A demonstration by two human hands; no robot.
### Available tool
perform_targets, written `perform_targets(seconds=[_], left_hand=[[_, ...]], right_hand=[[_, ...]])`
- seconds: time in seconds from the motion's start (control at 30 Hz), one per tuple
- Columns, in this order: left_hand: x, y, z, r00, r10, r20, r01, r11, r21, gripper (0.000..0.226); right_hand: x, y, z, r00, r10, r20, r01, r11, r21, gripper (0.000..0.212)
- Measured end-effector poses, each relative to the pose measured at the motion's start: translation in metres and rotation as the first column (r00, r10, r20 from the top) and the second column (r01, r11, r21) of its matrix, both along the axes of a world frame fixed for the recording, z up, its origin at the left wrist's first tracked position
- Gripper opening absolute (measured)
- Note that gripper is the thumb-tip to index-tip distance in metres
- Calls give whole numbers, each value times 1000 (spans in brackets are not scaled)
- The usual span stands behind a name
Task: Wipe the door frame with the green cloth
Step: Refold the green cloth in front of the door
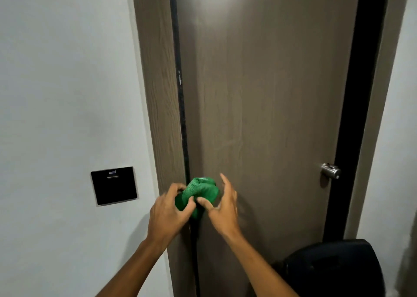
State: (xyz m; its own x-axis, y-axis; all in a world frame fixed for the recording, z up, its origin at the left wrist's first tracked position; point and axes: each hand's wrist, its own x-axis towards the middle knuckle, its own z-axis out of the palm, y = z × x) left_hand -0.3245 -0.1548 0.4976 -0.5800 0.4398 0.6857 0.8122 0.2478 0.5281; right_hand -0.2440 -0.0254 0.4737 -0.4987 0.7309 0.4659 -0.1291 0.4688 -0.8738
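Observation:
A bunched green cloth is held at waist height in front of the dark seam between the brown door frame and the door. My left hand grips the cloth's lower left part with curled fingers. My right hand pinches the cloth's lower right edge between thumb and a finger, its other fingers spread upward. The frame's left strip runs from the top of the view to the bottom.
A black wall switch plate sits on the white wall left of the frame. A metal door handle is at the door's right edge. A dark rounded object stands at the bottom right.

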Motion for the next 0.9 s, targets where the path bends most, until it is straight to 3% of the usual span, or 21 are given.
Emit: perform_targets(seconds=[0.07,0.13,0.2,0.3,0.43,0.5,0.57,0.7,0.9], left_hand=[[15,11,-19,990,-75,116,75,997,5,25],[29,28,-45,957,-142,254,150,989,-15,27],[46,56,-82,910,-191,368,226,973,-55,29],[73,86,-136,831,-168,530,279,951,-135,15],[127,123,-231,719,-59,692,400,850,-343,9],[165,140,-284,715,9,699,485,714,-505,29],[199,147,-322,692,23,721,557,619,-554,43],[286,155,-406,606,2,795,720,423,-550,38],[360,159,-495,578,-124,807,816,105,-568,43]], right_hand=[[27,17,-33,988,150,20,-140,958,-249,85],[52,31,-68,952,299,-68,-295,833,-468,70],[80,48,-110,937,327,-124,-329,706,-627,58],[121,60,-162,959,255,-125,-255,577,-776,50],[196,73,-250,998,48,29,4,451,-892,63],[237,75,-295,982,-27,189,181,447,-876,71],[273,68,-324,940,-85,330,329,482,-812,71],[349,55,-392,770,-169,616,604,505,-616,47],[422,41,-459,536,-128,835,753,521,-403,37]])
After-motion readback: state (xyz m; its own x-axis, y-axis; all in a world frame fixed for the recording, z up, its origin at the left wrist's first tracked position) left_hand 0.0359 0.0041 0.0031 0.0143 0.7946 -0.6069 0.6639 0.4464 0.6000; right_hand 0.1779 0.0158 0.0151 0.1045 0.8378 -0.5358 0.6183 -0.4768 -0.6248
